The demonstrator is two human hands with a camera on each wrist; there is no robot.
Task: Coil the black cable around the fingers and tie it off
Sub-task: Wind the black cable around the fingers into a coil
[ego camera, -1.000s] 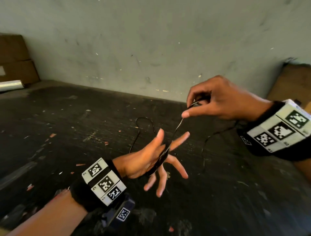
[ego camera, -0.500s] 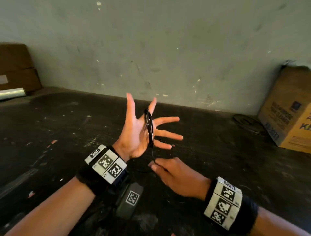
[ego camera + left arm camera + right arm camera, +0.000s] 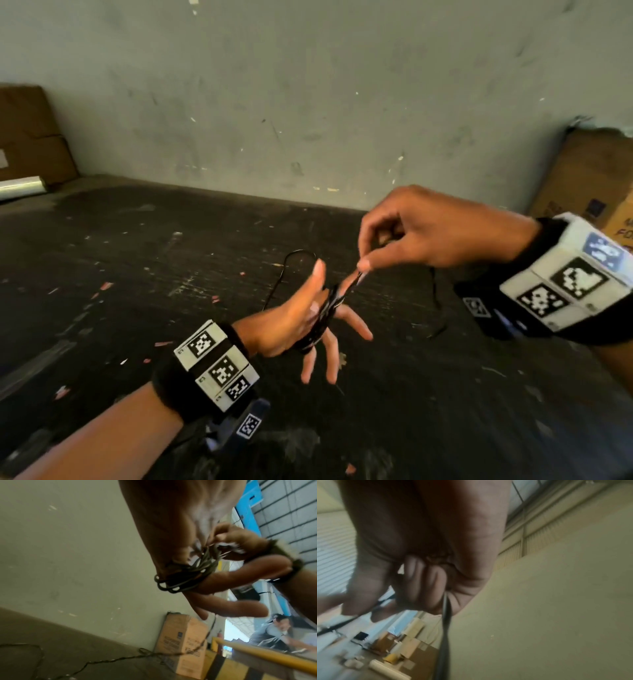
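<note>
Head view first: big dark counter [image 3: 171, 240], scratched and dusty, with a cardboard box [image 3: 589, 178] at the far right against the wall. Above the counter, both hands up in the air. Left hand [image 3: 294, 322] spread open, fingers straight and apart, gripping nothing by itself. Right hand [image 3: 428, 233] just beside it, curled, thumb and first finger pinching the black cable [image 3: 323, 318] close to the left fingertips. Other right fingers tucked in, as seen in the right wrist view, with cable running down out of the fist.

Black cable wound many times round the left hand, bunched in a thick bundle across the fingers; hard to tell just which fingers. Many loops plain to see in the left wrist view. Not all wound up yet, though: one thin loose loop behind the left hand, and a loose bit hanging below the right hand down toward the counter. More loose cable lying on the counter in the left wrist view.

So, most likely: coiling well on its way, maybe more than half done. Left to do, by the look of it: wind up the loose part, then wrap the end round the bundle and tie it. No knot to be seen yet.
</note>
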